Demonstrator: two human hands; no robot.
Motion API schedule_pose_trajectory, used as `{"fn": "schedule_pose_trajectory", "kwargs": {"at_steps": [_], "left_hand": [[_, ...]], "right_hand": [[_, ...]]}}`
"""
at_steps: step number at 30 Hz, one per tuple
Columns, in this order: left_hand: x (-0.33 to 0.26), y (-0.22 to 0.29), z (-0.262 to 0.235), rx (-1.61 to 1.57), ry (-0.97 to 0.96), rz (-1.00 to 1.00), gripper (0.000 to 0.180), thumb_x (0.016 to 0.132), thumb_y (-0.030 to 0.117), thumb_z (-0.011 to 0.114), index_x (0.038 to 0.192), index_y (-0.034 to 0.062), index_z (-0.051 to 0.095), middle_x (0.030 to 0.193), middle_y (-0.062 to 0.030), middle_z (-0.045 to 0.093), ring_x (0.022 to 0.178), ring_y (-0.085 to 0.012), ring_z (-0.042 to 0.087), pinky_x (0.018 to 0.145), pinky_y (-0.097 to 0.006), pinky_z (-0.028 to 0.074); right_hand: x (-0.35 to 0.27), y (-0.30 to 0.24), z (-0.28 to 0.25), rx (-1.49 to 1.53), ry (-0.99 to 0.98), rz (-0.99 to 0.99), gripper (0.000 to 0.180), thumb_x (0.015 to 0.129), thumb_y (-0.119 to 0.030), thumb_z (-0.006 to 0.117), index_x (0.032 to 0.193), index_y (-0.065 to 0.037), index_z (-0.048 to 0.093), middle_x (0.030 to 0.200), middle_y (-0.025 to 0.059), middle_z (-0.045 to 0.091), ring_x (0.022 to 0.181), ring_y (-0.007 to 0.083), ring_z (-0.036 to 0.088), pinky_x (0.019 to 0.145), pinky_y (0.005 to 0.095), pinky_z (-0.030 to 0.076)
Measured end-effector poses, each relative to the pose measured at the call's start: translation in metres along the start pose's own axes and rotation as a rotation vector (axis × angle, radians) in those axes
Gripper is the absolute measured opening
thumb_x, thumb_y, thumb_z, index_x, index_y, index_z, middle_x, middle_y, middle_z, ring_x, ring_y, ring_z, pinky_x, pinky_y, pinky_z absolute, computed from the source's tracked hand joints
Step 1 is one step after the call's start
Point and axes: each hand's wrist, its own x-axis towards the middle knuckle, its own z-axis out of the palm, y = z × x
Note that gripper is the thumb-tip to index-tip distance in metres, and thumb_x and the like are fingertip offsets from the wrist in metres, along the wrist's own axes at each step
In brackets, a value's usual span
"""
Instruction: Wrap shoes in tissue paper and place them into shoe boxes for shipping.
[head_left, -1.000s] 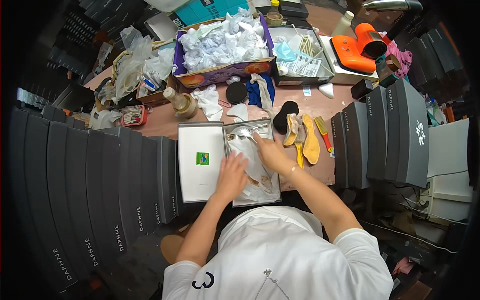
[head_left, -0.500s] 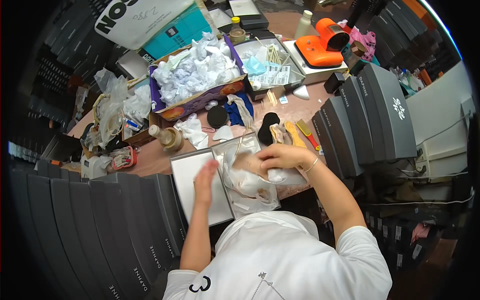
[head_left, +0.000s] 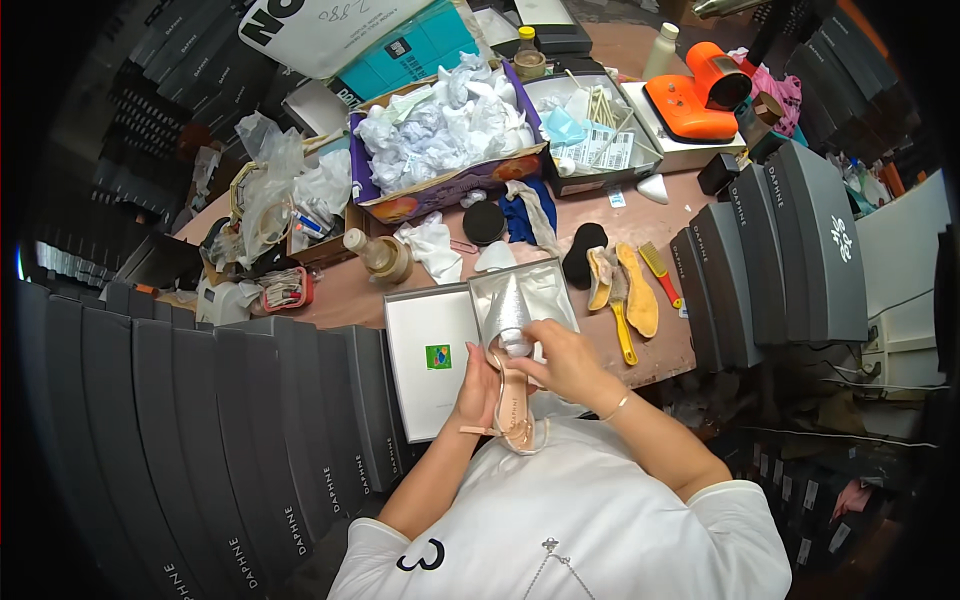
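Both my hands hold a silver pointed-toe shoe (head_left: 511, 345) with a beige insole and strap, lifted over the near edge of the table. My left hand (head_left: 475, 388) grips its side near the heel and strap. My right hand (head_left: 562, 362) grips the other side close to the toe. Just beyond the shoe lies an open shoe box (head_left: 549, 291) lined with white tissue paper. Its white lid (head_left: 432, 358) lies flat to the left, with a small green sticker on it.
Grey shoe boxes (head_left: 250, 430) stand in rows at my left, more (head_left: 790, 250) at the right. On the table are a box of crumpled white paper (head_left: 440, 125), a yellow brush (head_left: 622, 325), insoles (head_left: 640, 290), a tape roll (head_left: 385, 258) and an orange device (head_left: 700, 90).
My hands were pressing the tissue paper inside the box. Now they have lifted the silver shoe out toward my body, and the view has shifted.
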Motion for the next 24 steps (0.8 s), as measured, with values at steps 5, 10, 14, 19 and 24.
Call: {"fn": "schedule_pose_trajectory", "kwargs": {"at_steps": [5, 10, 14, 19, 24], "left_hand": [[0.001, -0.023, 0.027, -0.03, 0.258, 0.184, 0.073, 0.095, 0.064, 0.021, 0.139, 0.0069, 0.031, 0.131, -0.0115, 0.047, 0.118, -0.0233, 0.049, 0.099, -0.038, 0.041], [-0.005, -0.038, -0.007, -0.031, 0.107, 0.046, 0.074, 0.094, 0.066, 0.018, 0.128, 0.0054, 0.041, 0.111, -0.0113, 0.057, 0.093, -0.0208, 0.06, 0.079, -0.035, 0.051], [-0.004, -0.027, 0.007, -0.066, 0.122, 0.05, 0.078, 0.092, 0.069, 0.016, 0.123, 0.0039, 0.044, 0.096, -0.0111, 0.061, 0.078, -0.0204, 0.062, 0.066, -0.034, 0.054], [-0.009, -0.019, 0.015, -0.021, 0.176, -0.001, 0.083, 0.09, 0.072, 0.014, 0.12, 0.0025, 0.049, 0.092, -0.0102, 0.061, 0.072, -0.018, 0.062, 0.061, -0.031, 0.054], [-0.02, -0.024, 0.009, 0.091, 0.172, 0.013, 0.083, 0.088, 0.075, 0.014, 0.108, 0.005, 0.054, 0.079, -0.0073, 0.059, 0.068, -0.0151, 0.06, 0.059, -0.027, 0.051]], "right_hand": [[-0.001, 0.014, 0.036, -0.201, -0.017, -0.034, 0.033, 0.072, -0.023, 0.072, 0.093, -0.007, 0.053, 0.085, 0.0125, 0.056, 0.075, 0.0331, 0.059, 0.065, 0.0424, 0.048], [-0.019, 0.024, 0.025, -0.148, -0.125, -0.291, 0.03, 0.071, -0.013, 0.07, 0.095, -0.007, 0.053, 0.09, 0.0091, 0.054, 0.085, 0.0305, 0.057, 0.074, 0.041, 0.046], [-0.004, 0.027, 0.03, -0.09, -0.068, -0.244, 0.036, 0.07, -0.014, 0.072, 0.101, -0.006, 0.054, 0.098, 0.0111, 0.054, 0.093, 0.0311, 0.055, 0.081, 0.0379, 0.045], [0.0, 0.028, 0.014, 0.448, -0.172, 0.084, 0.079, 0.07, -0.02, 0.08, 0.137, -0.005, 0.04, 0.122, 0.0172, 0.052, 0.101, 0.0332, 0.055, 0.084, 0.037, 0.048], [0.008, 0.019, 0.035, 0.333, -0.241, 0.077, 0.075, 0.08, -0.027, 0.071, 0.139, 0.0, 0.034, 0.106, 0.0282, 0.061, 0.097, 0.0383, 0.062, 0.082, 0.0369, 0.049]]}}
